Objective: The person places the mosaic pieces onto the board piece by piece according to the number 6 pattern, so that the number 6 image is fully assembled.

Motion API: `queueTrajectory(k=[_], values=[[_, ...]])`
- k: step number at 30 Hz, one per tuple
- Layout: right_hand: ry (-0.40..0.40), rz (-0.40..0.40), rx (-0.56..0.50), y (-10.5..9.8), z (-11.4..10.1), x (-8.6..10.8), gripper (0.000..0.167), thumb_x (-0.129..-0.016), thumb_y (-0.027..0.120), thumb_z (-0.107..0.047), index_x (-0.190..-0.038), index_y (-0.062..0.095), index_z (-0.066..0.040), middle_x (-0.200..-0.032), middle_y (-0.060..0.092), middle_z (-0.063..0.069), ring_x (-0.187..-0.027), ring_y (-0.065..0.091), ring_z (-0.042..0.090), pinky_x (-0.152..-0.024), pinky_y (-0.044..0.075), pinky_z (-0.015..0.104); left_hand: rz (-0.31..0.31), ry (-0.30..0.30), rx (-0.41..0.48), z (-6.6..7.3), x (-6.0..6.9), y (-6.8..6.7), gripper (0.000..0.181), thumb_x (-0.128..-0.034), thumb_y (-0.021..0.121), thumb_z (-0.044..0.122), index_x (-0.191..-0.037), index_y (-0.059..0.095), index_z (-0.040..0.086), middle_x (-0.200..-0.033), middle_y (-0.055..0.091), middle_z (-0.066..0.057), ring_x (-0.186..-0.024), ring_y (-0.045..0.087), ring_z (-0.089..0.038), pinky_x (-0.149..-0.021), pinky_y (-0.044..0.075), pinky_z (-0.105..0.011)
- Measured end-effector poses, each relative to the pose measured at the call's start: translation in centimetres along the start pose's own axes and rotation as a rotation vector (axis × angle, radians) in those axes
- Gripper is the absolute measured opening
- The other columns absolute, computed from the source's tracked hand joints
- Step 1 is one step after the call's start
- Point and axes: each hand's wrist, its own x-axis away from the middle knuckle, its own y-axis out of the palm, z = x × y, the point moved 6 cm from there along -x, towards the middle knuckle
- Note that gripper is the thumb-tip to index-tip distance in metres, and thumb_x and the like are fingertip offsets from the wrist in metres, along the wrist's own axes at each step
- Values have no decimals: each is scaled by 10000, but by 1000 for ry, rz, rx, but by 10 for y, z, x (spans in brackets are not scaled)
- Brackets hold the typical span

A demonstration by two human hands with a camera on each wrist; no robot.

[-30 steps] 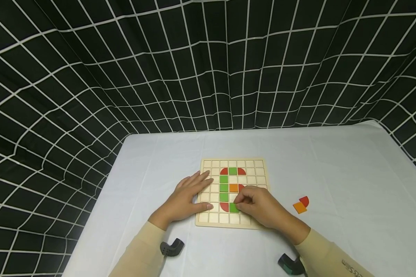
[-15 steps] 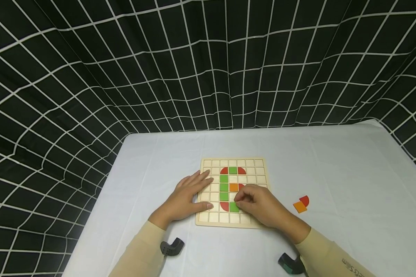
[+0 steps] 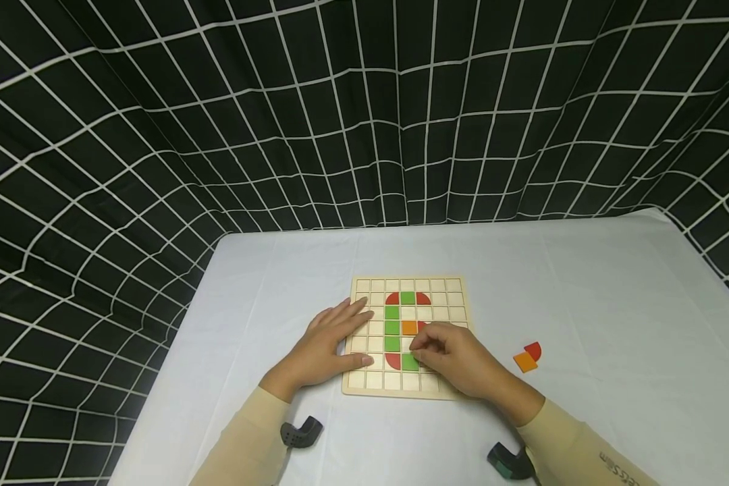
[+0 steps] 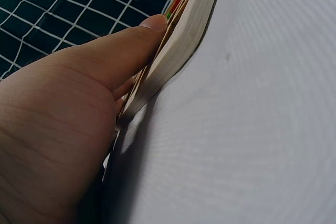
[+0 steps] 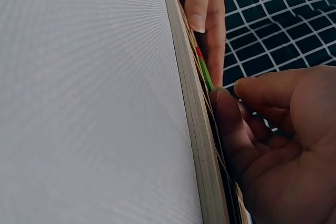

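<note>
A pale wooden grid board (image 3: 455, 299) lies on the white table, set with green squares, red quarter-round tiles and one orange square (image 3: 409, 328). My left hand (image 3: 331, 341) rests on its left side with fingers spread; in the left wrist view the thumb (image 4: 131, 48) lies along the board's edge. At the lower rows, my right hand (image 3: 455, 354) has its fingers curled at a green square tile (image 3: 409, 364), beside a red quarter-round (image 3: 392, 362). In the right wrist view the thumb touches that green tile (image 5: 206, 74), while the index fingertip sits slightly above. The palm hides the board's lower right cells.
Right of the board, a loose orange square (image 3: 525, 362) and a red quarter-round tile (image 3: 533, 350) lie touching on the white tablecloth (image 3: 607, 304). A black curtain with white grid lines (image 3: 395, 135) stands behind the table. Black wrist devices (image 3: 302, 433) sit by both sleeves.
The green square at my right fingertips has straightened slightly within its cell. Both hands stay almost where they were.
</note>
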Motion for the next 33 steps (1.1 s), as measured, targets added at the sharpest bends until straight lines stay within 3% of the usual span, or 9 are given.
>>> queueTrajectory(k=[16,33], values=[[9,-17,-41,-3,-1,2,62,-1007,779,-73,-1005,773,-135,-897,674,-46,-819,635,185,-728,550,295,9,10,-1,0,0,0,855,-999,722,614,-1699,428,222,-1797,202,63,-1653,112,-222,-1308,66,-511],[11,36,-102,-22,2,5,51,-1016,799,-131,-1065,789,-139,-991,708,-36,-896,623,225,-788,529,295,13,18,0,0,0,0,855,-998,735,595,-1700,426,218,-1797,203,64,-1653,111,-217,-1308,62,-507]])
